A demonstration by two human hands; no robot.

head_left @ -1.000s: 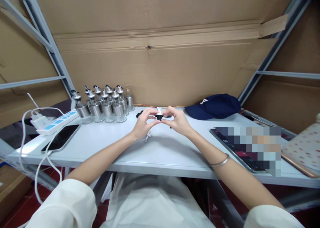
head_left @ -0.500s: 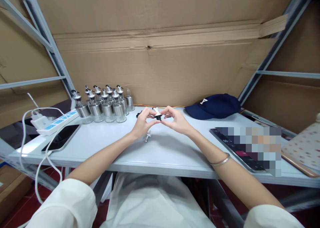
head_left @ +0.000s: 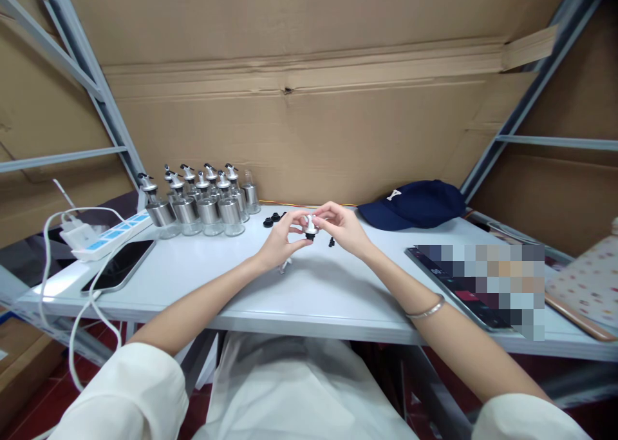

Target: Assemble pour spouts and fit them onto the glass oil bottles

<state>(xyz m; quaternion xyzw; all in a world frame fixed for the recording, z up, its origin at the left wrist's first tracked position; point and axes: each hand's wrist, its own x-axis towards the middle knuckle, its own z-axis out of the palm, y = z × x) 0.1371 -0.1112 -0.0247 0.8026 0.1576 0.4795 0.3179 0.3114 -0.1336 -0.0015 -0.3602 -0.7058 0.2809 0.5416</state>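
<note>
Between my hands, above the table, is a pourer top (head_left: 310, 227) with a silvery-white upper part and a black ribbed stopper at its lower end. My left hand (head_left: 281, 239) pinches it from the left, thumb by the black stopper. From the right, my right hand (head_left: 342, 227) has its fingertips closed on its upper part. Several black stopper pieces (head_left: 275, 218) lie behind my left hand. A small silvery-white part (head_left: 284, 266) rests on the table under my left wrist, partly hidden. A small black part (head_left: 331, 241) sits below my right hand.
Several glass bottles (head_left: 210, 213) with steel bands stand at the back left, most with pourer tops. A power strip (head_left: 111, 237), cables and a phone (head_left: 120, 266) are on the left. A navy cap (head_left: 412, 206) and a partly pixelated device (head_left: 458, 288) lie on the right.
The pourer top has turned more upright and shifted slightly right. My right fingers have moved up onto its upper part. The black pieces behind and below my hands show more now.
</note>
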